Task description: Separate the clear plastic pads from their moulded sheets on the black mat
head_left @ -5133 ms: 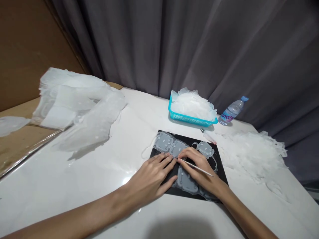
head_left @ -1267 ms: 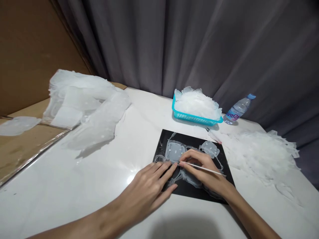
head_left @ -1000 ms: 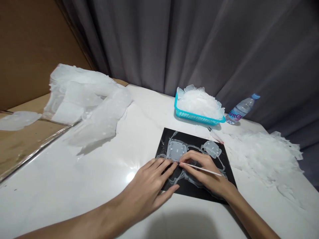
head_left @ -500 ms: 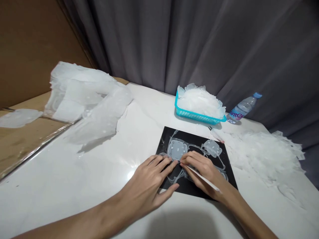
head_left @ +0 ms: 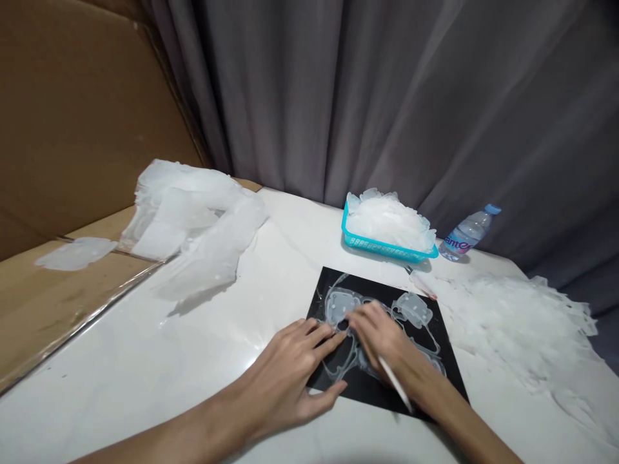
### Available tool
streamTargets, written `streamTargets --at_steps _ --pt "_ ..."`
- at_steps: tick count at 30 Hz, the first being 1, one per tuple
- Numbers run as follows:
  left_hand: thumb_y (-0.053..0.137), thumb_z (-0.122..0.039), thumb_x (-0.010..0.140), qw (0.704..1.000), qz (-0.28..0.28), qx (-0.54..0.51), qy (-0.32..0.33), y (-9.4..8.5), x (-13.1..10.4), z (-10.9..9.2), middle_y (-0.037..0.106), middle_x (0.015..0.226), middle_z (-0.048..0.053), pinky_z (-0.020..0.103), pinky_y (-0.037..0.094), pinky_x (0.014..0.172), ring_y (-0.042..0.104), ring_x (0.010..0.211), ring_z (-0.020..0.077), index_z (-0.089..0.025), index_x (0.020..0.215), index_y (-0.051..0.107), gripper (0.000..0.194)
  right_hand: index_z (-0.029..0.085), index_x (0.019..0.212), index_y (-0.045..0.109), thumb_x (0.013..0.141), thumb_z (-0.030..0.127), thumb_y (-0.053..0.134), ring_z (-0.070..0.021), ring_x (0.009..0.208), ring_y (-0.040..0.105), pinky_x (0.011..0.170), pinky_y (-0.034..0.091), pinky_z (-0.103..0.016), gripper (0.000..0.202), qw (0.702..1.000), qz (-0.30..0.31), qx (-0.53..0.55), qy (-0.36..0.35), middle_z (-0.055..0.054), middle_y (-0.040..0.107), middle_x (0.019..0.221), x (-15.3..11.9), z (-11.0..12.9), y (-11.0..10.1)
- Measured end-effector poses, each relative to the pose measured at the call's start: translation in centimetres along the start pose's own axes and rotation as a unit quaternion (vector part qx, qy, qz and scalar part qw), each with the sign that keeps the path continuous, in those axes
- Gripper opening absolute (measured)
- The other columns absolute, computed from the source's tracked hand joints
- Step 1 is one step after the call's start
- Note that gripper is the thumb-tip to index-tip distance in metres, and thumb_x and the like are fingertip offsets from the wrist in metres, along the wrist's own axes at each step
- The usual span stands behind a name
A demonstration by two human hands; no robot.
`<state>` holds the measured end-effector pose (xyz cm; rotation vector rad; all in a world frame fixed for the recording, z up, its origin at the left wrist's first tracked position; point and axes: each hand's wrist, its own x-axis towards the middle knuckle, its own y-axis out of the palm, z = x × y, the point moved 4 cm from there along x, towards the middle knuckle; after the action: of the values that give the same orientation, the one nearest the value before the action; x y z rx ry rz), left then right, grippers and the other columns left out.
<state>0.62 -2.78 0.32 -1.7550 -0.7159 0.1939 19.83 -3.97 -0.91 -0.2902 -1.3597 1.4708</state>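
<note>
A translucent plastic sheet with rounded cut-out shapes (head_left: pixel 342 307) lies on a black mat (head_left: pixel 382 401). My left hand (head_left: pixel 302 354) is spread flat, its fingertips pressing on the sheet's left part and its thumb on the mat's near edge. In my right hand (head_left: pixel 387 338) is a thin white pen-like tool (head_left: pixel 396 385), gripped with the fingers closed round it. Its tip is hidden by my fingers, which sit at the lower right of the upper left rounded piece. Another rounded piece (head_left: pixel 412 309) shows at the mat's upper right.
A turquoise basket (head_left: pixel 382 248) heaped with translucent pieces stands at the back, beside a water bottle (head_left: pixel 469 233). Scraps of clear plastic (head_left: pixel 527 328) pile up on the right. Crumpled translucent sheets (head_left: pixel 193 225) lie at left, partly on cardboard (head_left: pixel 91 293). A grey curtain (head_left: pixel 271 96) hangs behind.
The whole scene sits lower in view. My right hand has shifted up along the rounded piece, and the tool stands steeper. A dark gap now shows below that piece. My left hand stays in place.
</note>
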Motion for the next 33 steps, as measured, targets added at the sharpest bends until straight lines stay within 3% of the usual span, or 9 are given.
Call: streamTargets --at_steps 2,4,6,9,13,19,23,27,33 --pt "0.066 -0.041 0.089 1.000 0.015 -0.017 -0.010 -0.2 0.3 0.1 0.071 0.130 0.009 0.054 0.053 0.105 0.069 0.115 0.0335 -0.021 0.140 0.063 0.054 0.020 0.111 0.070 0.106 0.022 0.042 -0.0263 0.097 0.065 0.091 0.056 -0.045 0.029 0.989 -0.123 0.016 0.081 -0.011 0.071 0.103 1.5 -3.0 -3.2" --pt "0.064 -0.041 0.090 0.999 0.030 -0.030 -0.011 -0.2 0.4 0.0 0.070 0.130 0.008 0.053 0.053 0.106 0.069 0.115 0.0323 -0.022 0.140 0.063 0.053 0.019 0.097 0.072 0.104 0.027 0.045 -0.0272 0.095 0.065 0.091 0.053 -0.046 0.029 0.936 -0.288 -0.001 0.203 -0.011 0.072 0.098 2.2 -6.7 -7.3" --pt "0.065 -0.041 0.090 0.999 0.037 -0.033 -0.016 -0.3 0.4 0.1 0.069 0.133 0.009 0.054 0.051 0.106 0.067 0.118 0.0341 -0.021 0.142 0.061 0.056 0.018 0.093 0.073 0.099 0.030 0.051 -0.0282 0.098 0.065 0.094 0.050 -0.046 0.026 0.906 -0.336 0.007 0.258 -0.013 0.073 0.100 2.5 -9.3 -10.2" --pt "0.067 -0.046 0.089 0.998 0.045 -0.035 -0.033 -0.6 0.7 0.4 0.068 0.135 0.012 0.060 0.048 0.106 0.064 0.121 0.0388 -0.022 0.140 0.063 0.057 0.018 0.089 0.076 0.095 0.034 0.057 -0.0273 0.097 0.066 0.093 0.050 -0.043 0.025 0.919 -0.289 0.051 0.262 -0.011 0.075 0.099 2.1 -9.8 -11.4" --pt "0.064 -0.063 0.091 0.983 0.057 -0.150 -0.088 -1.5 2.3 2.0 0.069 0.118 0.010 0.053 0.051 0.098 0.066 0.109 0.0324 -0.024 0.121 0.070 0.049 0.021 0.096 0.079 0.098 0.038 0.060 -0.0225 0.086 0.066 0.079 0.053 -0.035 0.026 0.944 -0.174 0.166 0.226 -0.007 0.075 0.094 1.3 -6.0 -9.1" --pt "0.081 -0.065 0.074 0.969 -0.039 -0.230 -0.079 -2.7 6.7 3.8 0.060 0.128 0.009 0.048 0.048 0.103 0.053 0.124 0.0324 -0.029 0.142 0.055 0.082 0.027 0.112 0.080 0.101 0.036 0.061 -0.0190 0.078 0.061 0.074 0.050 -0.034 0.024 0.909 -0.006 0.380 0.169 -0.005 0.070 0.094 2.0 -1.8 -6.7" --pt "0.069 -0.059 0.089 0.914 0.024 -0.389 -0.107 -1.5 8.4 3.9 0.071 0.093 0.006 0.037 0.052 0.085 0.064 0.090 0.0237 -0.018 0.092 0.074 0.041 0.029 0.115 0.079 0.103 0.036 0.057 -0.0231 0.106 0.064 0.099 0.048 -0.039 0.026 0.912 -0.097 0.357 0.174 -0.006 0.069 0.117 1.6 -2.9 -7.5" --pt "0.072 -0.052 0.090 0.801 0.029 -0.575 -0.163 -0.5 8.0 3.9 0.075 0.090 0.008 0.030 0.051 0.078 0.067 0.081 0.0185 -0.015 0.087 0.075 0.037 0.028 0.119 0.076 0.106 0.037 0.048 -0.0254 0.132 0.052 0.115 0.036 -0.041 0.032 0.929 -0.194 0.251 0.192 -0.007 0.062 0.134 0.2 -3.3 -7.2" --pt "0.082 -0.044 0.084 0.760 -0.023 -0.620 -0.196 -0.6 7.3 3.5 0.077 0.096 0.007 0.029 0.052 0.080 0.069 0.085 0.0178 -0.015 0.099 0.077 0.033 0.026 0.123 0.067 0.110 0.040 0.038 -0.0214 0.103 0.061 0.096 0.048 -0.037 0.035 0.934 -0.073 0.268 0.226 -0.005 0.067 0.110 0.5 0.3 -2.4"
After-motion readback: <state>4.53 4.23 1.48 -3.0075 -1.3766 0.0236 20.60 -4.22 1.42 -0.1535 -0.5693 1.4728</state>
